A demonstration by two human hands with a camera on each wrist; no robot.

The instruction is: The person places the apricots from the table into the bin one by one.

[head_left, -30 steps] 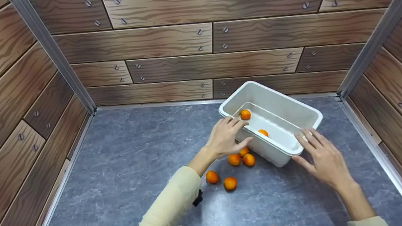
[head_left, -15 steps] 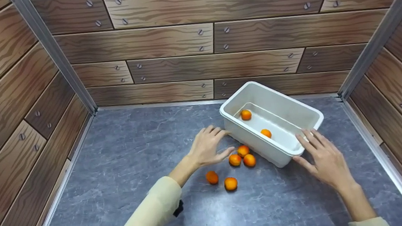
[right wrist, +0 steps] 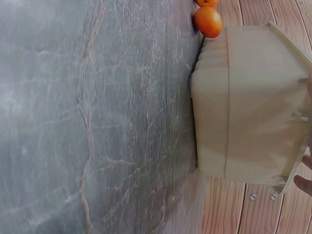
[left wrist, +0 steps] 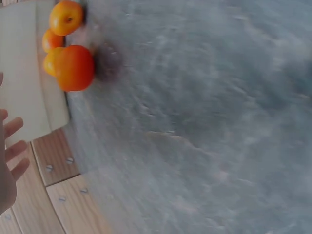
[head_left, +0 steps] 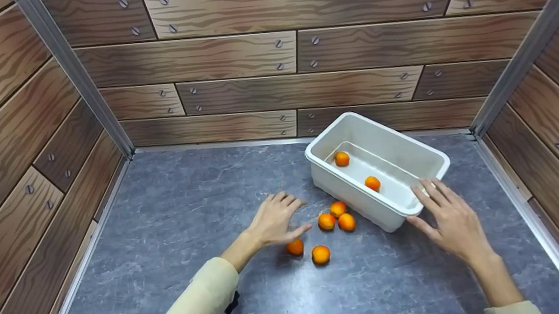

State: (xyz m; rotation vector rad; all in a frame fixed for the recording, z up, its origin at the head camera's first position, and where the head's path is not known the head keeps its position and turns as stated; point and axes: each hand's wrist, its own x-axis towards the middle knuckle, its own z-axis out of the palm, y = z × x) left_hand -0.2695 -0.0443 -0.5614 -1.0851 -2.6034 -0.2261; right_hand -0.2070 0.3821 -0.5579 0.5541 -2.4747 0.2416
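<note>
Above the gray surface (head_left: pixel 187 212), the left hand (head_left: pixel 274 222) is spread wide, its fingers extended and thumb out to the side, grasping nothing. Under its thumb sits the nearest orange fruit (head_left: pixel 295 248), partly covered; whether they touch, I cannot tell. Just to that hand's lower right lies a second fruit (head_left: pixel 321 255). Right of its fingertips, three clustered fruits (head_left: pixel 326 221) stand between it and the white bin (head_left: pixel 361 203). Farther off, up and to the right, two more fruits (head_left: pixel 342 159) lie inside the bin, apart from each other. At the bin's near right corner, the right hand (head_left: pixel 450 220) rests with relaxed fingers over the rim. Beyond both hands rises a back wall (head_left: pixel 232 92) patterned with planks and screws, flanked by metal posts (head_left: pixel 74 74). A pale sleeve (head_left: pixel 191 309) runs back from the left hand.
</note>
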